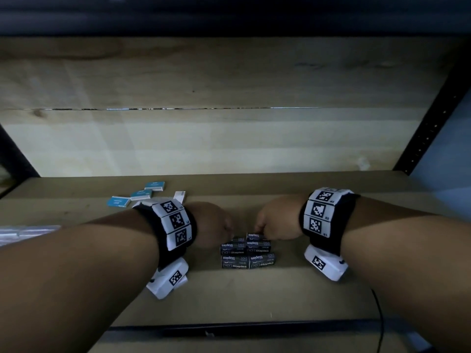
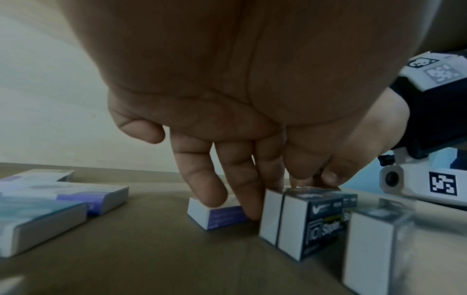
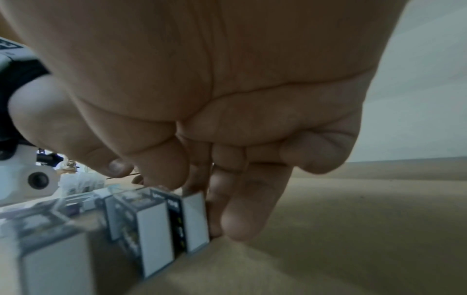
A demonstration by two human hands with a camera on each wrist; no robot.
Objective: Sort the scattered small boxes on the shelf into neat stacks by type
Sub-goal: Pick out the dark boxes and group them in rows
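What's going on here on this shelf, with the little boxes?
A person is sorting small boxes on a shelf. Both hands work at a block of dark staples boxes: the left hand has fingers against its far left side, the right hand holds the boxes at its far right. Light blue boxes still lie scattered to the left.

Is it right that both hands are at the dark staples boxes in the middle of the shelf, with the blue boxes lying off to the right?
Not quite. In the head view the blue boxes lie off to the left, behind the left hand. The rest holds: it and the right hand are at the dark staples boxes.
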